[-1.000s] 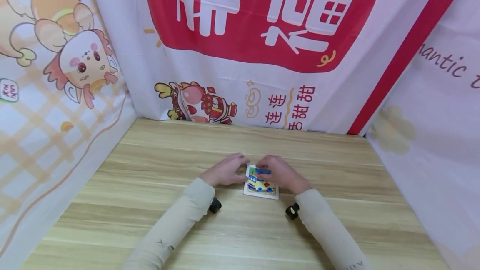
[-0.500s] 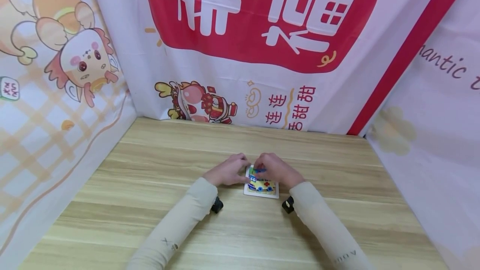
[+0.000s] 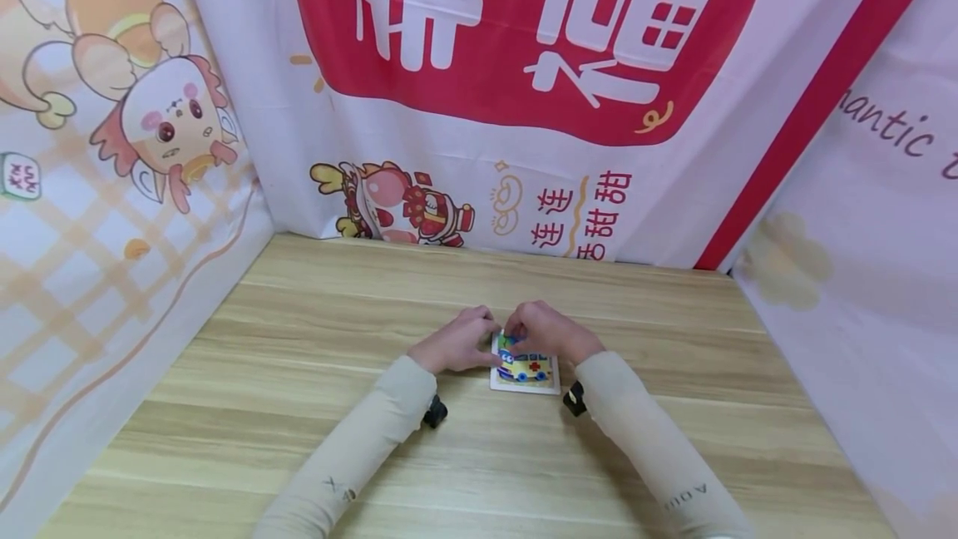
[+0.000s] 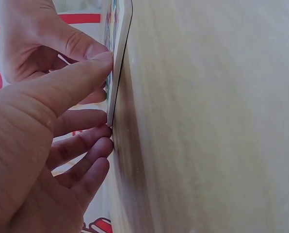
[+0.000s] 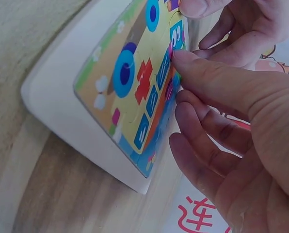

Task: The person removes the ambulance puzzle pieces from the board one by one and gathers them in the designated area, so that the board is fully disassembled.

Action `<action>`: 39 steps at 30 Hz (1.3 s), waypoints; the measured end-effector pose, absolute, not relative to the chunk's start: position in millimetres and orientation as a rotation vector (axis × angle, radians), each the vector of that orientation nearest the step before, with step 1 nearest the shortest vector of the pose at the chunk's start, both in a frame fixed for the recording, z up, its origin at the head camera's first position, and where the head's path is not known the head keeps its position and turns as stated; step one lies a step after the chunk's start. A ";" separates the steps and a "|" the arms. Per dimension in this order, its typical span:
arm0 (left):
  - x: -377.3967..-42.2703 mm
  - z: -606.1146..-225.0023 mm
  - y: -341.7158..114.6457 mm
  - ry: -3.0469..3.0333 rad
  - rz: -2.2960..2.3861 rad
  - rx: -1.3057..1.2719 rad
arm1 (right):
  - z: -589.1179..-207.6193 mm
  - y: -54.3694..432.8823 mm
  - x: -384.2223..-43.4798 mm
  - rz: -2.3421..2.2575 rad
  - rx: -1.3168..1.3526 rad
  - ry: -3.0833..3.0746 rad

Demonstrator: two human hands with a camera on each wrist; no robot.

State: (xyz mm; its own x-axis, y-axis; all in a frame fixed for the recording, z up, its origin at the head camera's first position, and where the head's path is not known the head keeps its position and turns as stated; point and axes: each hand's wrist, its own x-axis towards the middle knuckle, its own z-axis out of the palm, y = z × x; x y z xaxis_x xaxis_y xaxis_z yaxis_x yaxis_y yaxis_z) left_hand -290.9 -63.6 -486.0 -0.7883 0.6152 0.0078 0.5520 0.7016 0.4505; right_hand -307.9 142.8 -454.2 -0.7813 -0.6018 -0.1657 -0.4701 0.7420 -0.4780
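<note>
A small jigsaw puzzle with a white border and a cartoon ambulance lies on the wooden table, between both hands. My left hand holds its left side; in the left wrist view the thumb lies against the board and the fingers meet its edge. At the upper left of the picture, my right hand pinches a blue piece against the board. The right wrist view has the right thumb on the picture's upper part, fingers curled at the far edge. Most of the piece is hidden under the fingertips.
The wooden table reaches a hanging cloth with red print at the back. Printed cloths also stand at the left and right. A small black camera sits at the left wrist, with another camera at the right.
The blue piece in my right hand has gone down onto the puzzle's upper left, and that hand has shifted slightly left. The left thumb has moved a little further over the puzzle's edge.
</note>
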 end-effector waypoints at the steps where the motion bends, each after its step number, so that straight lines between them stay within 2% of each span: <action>1: -290.7 -485.8 -63.6 2.765 0.662 0.952 | -453.9 142.4 -308.0 -0.602 -0.825 2.632; 9: -290.3 -481.9 -62.6 2.745 0.686 0.890 | -451.4 138.1 -308.8 -0.583 -0.784 2.628; 21: -295.6 -479.9 -57.3 2.757 0.741 0.861 | -446.4 138.8 -317.8 -0.559 -0.877 2.572; 39: -294.7 -477.2 -50.8 2.777 0.732 0.826 | -452.8 142.1 -327.4 -0.534 -0.719 2.543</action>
State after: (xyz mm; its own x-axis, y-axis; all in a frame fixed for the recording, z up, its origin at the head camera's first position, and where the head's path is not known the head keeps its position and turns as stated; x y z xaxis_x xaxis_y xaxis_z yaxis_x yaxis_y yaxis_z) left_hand -294.7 -50.8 -477.2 -0.8364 0.5481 -0.0073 0.4734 0.7290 0.4945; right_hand -327.4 142.1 -452.8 -0.7670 -0.5639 -0.3060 -0.3932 0.7901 -0.4702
